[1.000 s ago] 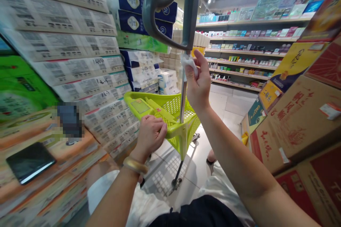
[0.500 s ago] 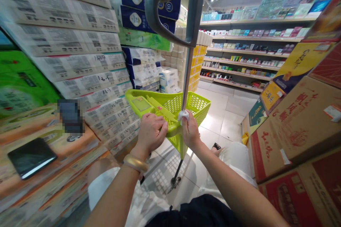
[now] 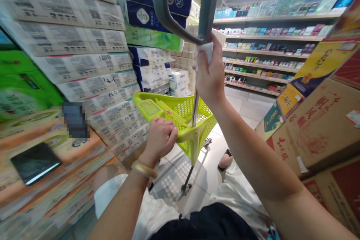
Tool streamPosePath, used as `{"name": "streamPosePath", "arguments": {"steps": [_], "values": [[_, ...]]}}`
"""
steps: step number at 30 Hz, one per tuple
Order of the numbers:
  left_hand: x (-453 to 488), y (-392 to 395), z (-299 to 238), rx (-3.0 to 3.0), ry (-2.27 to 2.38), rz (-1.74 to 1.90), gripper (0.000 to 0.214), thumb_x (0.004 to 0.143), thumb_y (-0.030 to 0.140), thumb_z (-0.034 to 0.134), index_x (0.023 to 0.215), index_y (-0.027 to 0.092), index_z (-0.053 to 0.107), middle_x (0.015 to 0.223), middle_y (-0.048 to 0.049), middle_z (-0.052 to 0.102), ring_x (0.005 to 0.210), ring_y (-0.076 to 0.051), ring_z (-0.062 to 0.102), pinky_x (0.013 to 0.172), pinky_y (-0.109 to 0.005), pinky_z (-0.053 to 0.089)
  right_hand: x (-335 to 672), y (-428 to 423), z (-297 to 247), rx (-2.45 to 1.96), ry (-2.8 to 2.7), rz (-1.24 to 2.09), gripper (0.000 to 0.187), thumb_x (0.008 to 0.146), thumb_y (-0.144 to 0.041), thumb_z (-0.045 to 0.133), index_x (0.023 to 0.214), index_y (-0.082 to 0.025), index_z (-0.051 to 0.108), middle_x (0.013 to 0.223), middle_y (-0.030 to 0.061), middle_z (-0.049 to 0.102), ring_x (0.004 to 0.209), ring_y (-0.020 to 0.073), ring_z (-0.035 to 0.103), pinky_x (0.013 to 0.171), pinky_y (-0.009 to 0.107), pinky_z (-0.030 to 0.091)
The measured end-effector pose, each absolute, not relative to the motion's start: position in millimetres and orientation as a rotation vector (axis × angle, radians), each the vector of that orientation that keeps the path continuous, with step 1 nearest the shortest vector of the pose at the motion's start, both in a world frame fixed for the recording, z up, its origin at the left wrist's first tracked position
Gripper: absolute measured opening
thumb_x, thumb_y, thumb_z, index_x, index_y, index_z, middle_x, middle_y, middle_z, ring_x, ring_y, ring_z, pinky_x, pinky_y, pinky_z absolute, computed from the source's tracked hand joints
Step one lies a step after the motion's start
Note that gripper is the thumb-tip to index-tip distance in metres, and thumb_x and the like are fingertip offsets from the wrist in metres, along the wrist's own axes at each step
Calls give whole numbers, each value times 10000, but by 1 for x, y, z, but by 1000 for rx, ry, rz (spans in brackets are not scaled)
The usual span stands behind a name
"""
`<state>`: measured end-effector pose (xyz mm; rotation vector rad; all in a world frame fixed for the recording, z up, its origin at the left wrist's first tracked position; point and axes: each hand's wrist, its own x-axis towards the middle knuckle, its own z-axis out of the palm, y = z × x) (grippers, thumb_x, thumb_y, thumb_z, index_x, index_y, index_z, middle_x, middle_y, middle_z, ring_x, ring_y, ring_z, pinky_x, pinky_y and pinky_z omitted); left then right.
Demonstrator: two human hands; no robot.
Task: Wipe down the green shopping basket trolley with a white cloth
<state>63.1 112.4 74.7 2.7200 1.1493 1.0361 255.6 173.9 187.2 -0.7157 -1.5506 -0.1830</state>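
Note:
A lime-green shopping basket on wheels [image 3: 180,110] stands before my knees. My left hand [image 3: 161,137], with a gold bangle on its wrist, is wrapped round the basket's near rim. From the basket a metal pole [image 3: 195,108] rises to a dark grey loop handle [image 3: 209,11]. My right hand [image 3: 212,71] is closed round the top of the pole, just under the handle. It presses a white wipe [image 3: 206,50] against the pole; the wipe could be tissue or cloth. Part of the pole is hidden behind my right hand.
Stacked white tissue packs [image 3: 81,41] rise on the left. A black phone [image 3: 36,163] and a blurred-out dark object [image 3: 75,120] lie on orange packs. Cardboard boxes [image 3: 323,120] line the right side. Stocked shelves [image 3: 270,39] stand at the back, beyond the tiled floor [image 3: 242,114].
My right hand has slid up the pole with the wipe, from the basket rim to just below the handle. My left hand stays on the rim.

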Motion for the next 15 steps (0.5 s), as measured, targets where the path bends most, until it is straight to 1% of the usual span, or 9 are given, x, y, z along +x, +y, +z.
{"name": "streamPosePath", "arguments": {"steps": [3,5,8,10,13,15], "values": [[63,113,75,2716,1151,1039,417,918,255,348,527,200,483,653,-20,628,673,-168,489,824,-402,328,240,152,151,-832,-1466,-256,499,1045,-393,316,1526,-270,276,1422,112,486,1321,252,502,1050,478,480],[63,113,74,2724,1155,1032,418,921,260,345,535,202,496,658,-25,631,684,-172,494,824,-406,330,229,137,113,-960,-1410,-299,519,1037,-377,318,1533,-233,270,1437,151,487,1333,271,493,1060,486,465],[63,114,74,2739,1172,1018,403,917,267,352,549,202,502,678,-28,641,696,-177,503,818,-410,330,218,120,53,-1120,-1365,-288,532,1023,-352,342,1529,-196,288,1387,185,549,1257,281,556,1030,491,469],[64,114,74,2745,1176,1016,397,913,270,355,545,200,486,678,-28,640,688,-175,498,816,-411,330,217,114,23,-1191,-1366,-236,528,1018,-347,350,1519,-184,315,1323,185,602,1178,280,604,995,491,479],[64,115,74,2748,1163,1023,391,906,264,361,539,198,479,668,-26,636,687,-174,501,821,-412,328,220,112,6,-1210,-1373,-149,519,1014,-365,360,1501,-184,358,1289,168,632,1150,268,621,984,467,486],[65,116,74,2748,1158,1029,386,900,253,363,536,199,482,655,-25,628,686,-174,504,824,-413,328,223,116,17,-1165,-1370,-115,521,1015,-391,367,1497,-195,366,1336,163,609,1205,264,595,1005,455,482]]}}
